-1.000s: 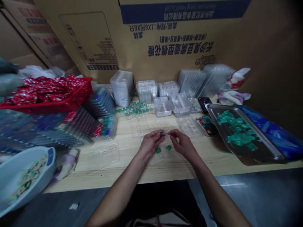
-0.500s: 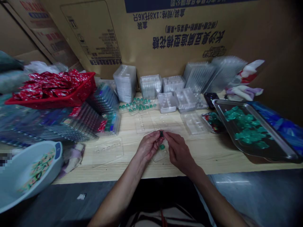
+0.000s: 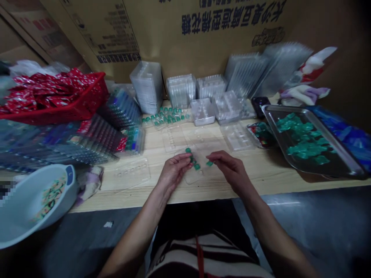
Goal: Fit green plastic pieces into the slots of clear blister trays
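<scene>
My left hand is closed, its thumb and fingertips pinched at a small green piece. Another green piece shows just above those fingertips, and one more green piece sits just below right. My right hand pinches a separate small green piece between thumb and forefinger, a short way to the right. Beneath both hands lies a clear plastic tray on the wooden table. How the pieces near my left fingers are seated is too blurred to tell.
At right stands a metal tray of crumpled green pieces. Several green pieces sit further back, before stacked clear trays. To the left are a red basket of red packets, filled packs and a pale blue basin.
My hands have come apart; the right has moved to the right with a green piece. More green pieces now show between them. The view has tipped downward.
</scene>
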A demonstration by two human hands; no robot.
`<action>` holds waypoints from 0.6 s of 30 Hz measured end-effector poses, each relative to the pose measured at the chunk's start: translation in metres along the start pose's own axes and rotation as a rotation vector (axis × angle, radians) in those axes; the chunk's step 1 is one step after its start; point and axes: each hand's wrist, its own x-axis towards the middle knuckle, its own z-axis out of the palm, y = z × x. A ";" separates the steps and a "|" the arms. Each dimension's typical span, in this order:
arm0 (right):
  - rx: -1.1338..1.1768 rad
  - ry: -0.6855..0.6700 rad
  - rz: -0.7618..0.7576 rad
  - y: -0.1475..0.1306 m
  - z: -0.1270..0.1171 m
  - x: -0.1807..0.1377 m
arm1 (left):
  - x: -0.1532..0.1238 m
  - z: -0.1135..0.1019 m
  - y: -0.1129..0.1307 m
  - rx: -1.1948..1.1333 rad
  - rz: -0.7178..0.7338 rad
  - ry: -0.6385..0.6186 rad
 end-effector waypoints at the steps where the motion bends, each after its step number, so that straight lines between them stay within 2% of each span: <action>1: -0.044 0.026 0.035 0.006 -0.003 -0.002 | -0.002 -0.003 -0.003 0.104 0.061 0.015; 6: -0.273 -0.006 0.054 0.027 -0.001 -0.017 | -0.015 -0.001 -0.025 0.718 0.435 -0.050; 9: -0.317 -0.023 0.018 0.031 0.009 -0.025 | -0.016 0.002 -0.036 0.872 0.558 -0.118; 14: -0.340 -0.003 0.020 0.034 0.015 -0.028 | -0.011 -0.001 -0.041 0.974 0.622 -0.174; 18: -0.323 -0.016 0.042 0.036 0.012 -0.026 | -0.014 -0.004 -0.044 0.919 0.565 -0.202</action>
